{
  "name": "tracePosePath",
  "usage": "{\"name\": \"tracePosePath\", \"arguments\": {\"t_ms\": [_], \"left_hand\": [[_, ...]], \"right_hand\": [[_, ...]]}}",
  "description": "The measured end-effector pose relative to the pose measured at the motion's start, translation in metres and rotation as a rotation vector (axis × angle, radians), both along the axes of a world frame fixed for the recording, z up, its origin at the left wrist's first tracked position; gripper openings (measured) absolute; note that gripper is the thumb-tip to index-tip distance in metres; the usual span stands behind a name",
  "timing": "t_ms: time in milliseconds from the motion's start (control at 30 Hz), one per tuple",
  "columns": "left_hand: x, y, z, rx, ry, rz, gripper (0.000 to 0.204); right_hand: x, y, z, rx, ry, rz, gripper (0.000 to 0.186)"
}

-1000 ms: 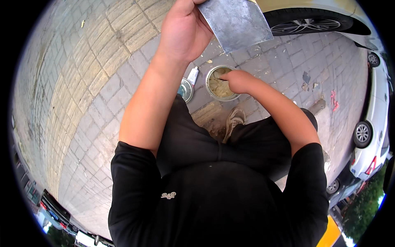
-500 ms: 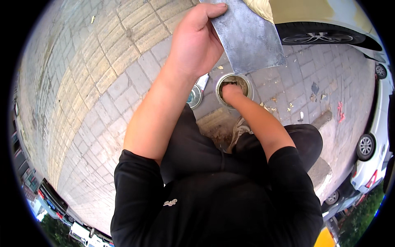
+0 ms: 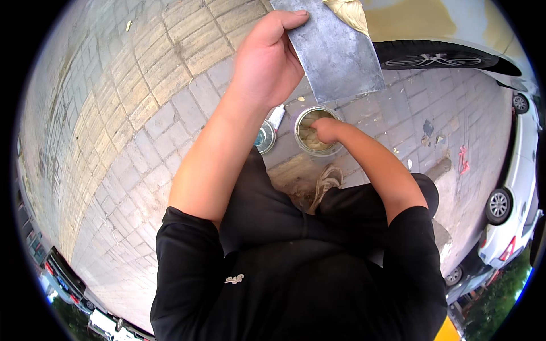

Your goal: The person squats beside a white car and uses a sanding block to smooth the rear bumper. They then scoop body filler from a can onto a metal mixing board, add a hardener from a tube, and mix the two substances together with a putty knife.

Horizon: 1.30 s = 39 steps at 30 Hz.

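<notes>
My left hand (image 3: pixel 264 71) grips a flat grey metal plate (image 3: pixel 341 62) by its left edge, with the thumb on top. A lump of pale yellow putty (image 3: pixel 350 16) lies on the plate's far right corner. Below the plate, an open round can (image 3: pixel 317 152) of pale putty stands on the paving between the plate and my shoe. My right hand (image 3: pixel 325 131) reaches over the can's right rim, its fingers curled down inside. Whatever those fingers hold is hidden from view.
Left of the can are a round tin (image 3: pixel 265 137) with something bluish in it and a white tube (image 3: pixel 277 116). A car's wheel (image 3: pixel 435 57) and putty-patched body panel (image 3: pixel 432 20) are close at the far right. My shoe (image 3: pixel 327 182) is just nearer than the can.
My right hand has risen a little and shifted towards the can's right rim, uncovering more of the putty inside. The left hand still holds the plate, and the view has shifted slightly.
</notes>
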<state>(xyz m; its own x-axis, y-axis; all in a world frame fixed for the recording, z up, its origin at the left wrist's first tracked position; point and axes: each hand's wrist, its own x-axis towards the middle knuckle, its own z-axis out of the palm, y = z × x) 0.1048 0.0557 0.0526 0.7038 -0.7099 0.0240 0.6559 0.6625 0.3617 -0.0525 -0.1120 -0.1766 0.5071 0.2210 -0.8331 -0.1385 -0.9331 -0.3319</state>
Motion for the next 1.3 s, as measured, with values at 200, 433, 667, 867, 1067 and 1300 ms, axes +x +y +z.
{"name": "tracePosePath", "arguments": {"t_ms": [200, 433, 667, 867, 1067, 1300], "left_hand": [[-0.004, -0.013, 0.004, -0.011, 0.007, 0.036, 0.029], [-0.006, -0.006, 0.012, 0.131, -0.077, 0.112, 0.034], [-0.008, -0.003, 0.002, 0.206, 0.020, 0.128, 0.025], [-0.027, -0.008, -0.002, 0.244, 0.067, 0.011, 0.024], [-0.053, -0.006, 0.015, 0.118, -0.003, -0.147, 0.042], [-0.074, -0.003, 0.041, -0.064, 0.012, -0.263, 0.042]], "right_hand": [[0.001, -0.033, 0.144, 0.274, -0.017, -0.165, 0.051], [-0.024, -0.052, 0.283, 0.516, -0.211, -0.511, 0.046], [-0.069, -0.056, 0.357, 0.682, -0.661, -0.689, 0.041], [-0.084, -0.036, 0.358, 0.813, -1.039, -0.600, 0.041], [-0.077, -0.017, 0.343, 0.608, -1.356, -0.153, 0.052], [-0.076, -0.013, 0.335, 0.465, -1.550, 0.060, 0.057]]}}
